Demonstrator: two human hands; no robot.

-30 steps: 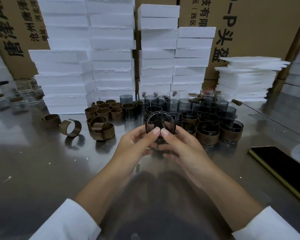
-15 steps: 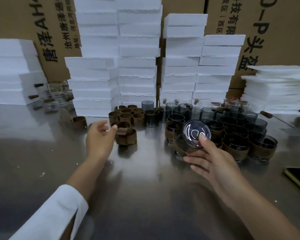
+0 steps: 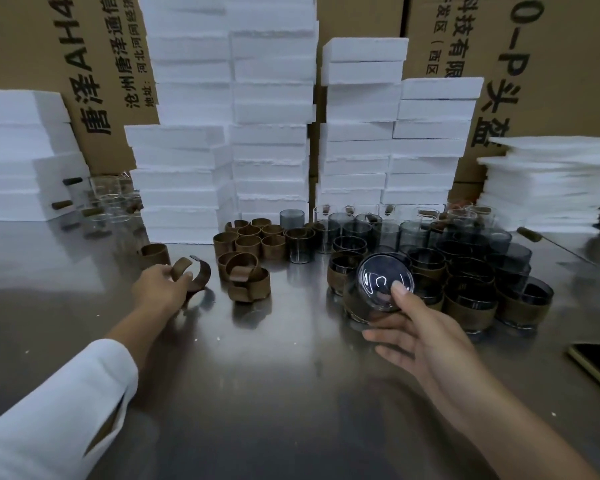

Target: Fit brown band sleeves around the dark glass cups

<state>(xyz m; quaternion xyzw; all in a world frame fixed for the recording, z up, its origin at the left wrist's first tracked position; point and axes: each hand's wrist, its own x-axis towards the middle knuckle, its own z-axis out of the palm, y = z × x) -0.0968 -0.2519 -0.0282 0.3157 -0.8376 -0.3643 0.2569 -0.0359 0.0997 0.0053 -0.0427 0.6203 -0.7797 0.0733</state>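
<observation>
Worktop (image 3: 291,375): bare shiny metal; cartons (image 3: 94,57) and white foam slabs (image 3: 271,133) are stacked along its far edge.
Left carton writing: "AH4" and "唐泽", printed sideways.
Left hand (image 3: 160,285): my white-sleeved arm reaches forward, and my fingers curl over one end of the open brown band (image 3: 201,271) and pinch it. The band stands on the worktop.
Loose brown bands (image 3: 250,237): these are closed rings, clustered just right of that hand.
Bare dark cups (image 3: 361,230): upright, in rows before the foam.
Dark glass cup (image 3: 378,289): tipped with its base facing me, a brown band round its wall, just in front of the sleeved cups (image 3: 468,299).
Right hand (image 3: 420,337): my thumb presses on the cup's base and my fingers are spread beneath it, so the hand grips the cup.
Right carton writing: "头盔".
Phone (image 3: 596,365): dark, lying at the right edge.
</observation>
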